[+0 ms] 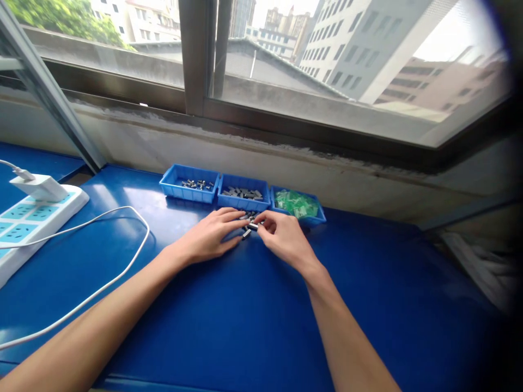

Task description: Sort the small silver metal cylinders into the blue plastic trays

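At the far left of the blue table (261, 321), a white charger (38, 188) sits in a power strip (38, 224), and a white cord (147, 231) loops across the surface. Next stands the left tray (188, 192), with small metal bits inside. In front of the trays I see the left hand (214, 234), palm down and fairly flat, its fingers stretched out and slightly spread, with nothing gripped. Its fingertips reach the edge of a small pile (250, 215); whether they press on it I can't tell. One loose piece (246, 234) lies just beside them. Behind is the middle tray (232, 200), holding more grey pieces. The right hand (286, 237) is narrowed, pinching a small dark-and-silver part (253, 226) between thumb and fingers, over the pile's near side. Behind that hand, the right tray (315, 220) holds green items (296, 202).
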{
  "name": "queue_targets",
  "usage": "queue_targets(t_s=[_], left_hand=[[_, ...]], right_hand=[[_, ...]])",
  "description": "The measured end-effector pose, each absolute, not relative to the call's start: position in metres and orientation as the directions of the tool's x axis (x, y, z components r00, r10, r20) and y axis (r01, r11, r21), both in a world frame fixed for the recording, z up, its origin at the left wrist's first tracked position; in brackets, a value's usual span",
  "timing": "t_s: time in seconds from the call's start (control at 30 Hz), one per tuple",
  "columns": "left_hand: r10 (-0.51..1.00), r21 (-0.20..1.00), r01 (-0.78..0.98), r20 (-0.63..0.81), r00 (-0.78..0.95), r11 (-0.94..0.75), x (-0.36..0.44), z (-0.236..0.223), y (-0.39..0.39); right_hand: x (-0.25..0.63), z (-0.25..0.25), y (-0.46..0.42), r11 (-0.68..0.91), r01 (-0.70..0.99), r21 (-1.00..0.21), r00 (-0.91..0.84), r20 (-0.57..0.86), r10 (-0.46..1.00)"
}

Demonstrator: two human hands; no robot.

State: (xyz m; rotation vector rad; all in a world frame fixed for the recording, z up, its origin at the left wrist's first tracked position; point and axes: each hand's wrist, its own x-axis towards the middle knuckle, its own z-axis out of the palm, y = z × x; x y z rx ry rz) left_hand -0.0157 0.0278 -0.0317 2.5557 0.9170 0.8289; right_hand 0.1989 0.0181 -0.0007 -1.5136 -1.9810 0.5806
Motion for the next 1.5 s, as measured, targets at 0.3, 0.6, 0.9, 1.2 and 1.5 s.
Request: queue_targets(t_s=[0.3,0.6,0.9,1.2,1.5], left_hand=[[0.621,0.336,0.522,0.388,0.681,-0.784,-0.018,-0.039,0.032],[0.706,0.502,0.508,0.373,0.603,-0.7,-0.03,-0.034,0.038],[0.728,0.5,0.539,0.36,0.583,-0.678,-0.039,-0.03,0.041],[0.736,0.479,0.565,0.353,0.578,-0.672,-0.039,-0.028,0.04],[0.745,0.481,0.573,0.356,0.564,-0.664,-0.038,-0.031,0.041]], right_hand=[[0.2,-0.003,0.013,0.41,0.738,-0.536,-0.398,0.144,0.906],[0.189,-0.007,0.015,0.462,0.682,-0.567,-0.463,0.153,0.873],[0.186,-0.014,0.014,0.48,0.707,-0.519,-0.453,0.19,0.871],[0.179,-0.019,0.018,0.345,0.546,-0.763,-0.349,0.166,0.922],[0.181,-0.006,0.021,-0.216,-0.204,-0.955,-0.253,-0.162,0.954]])
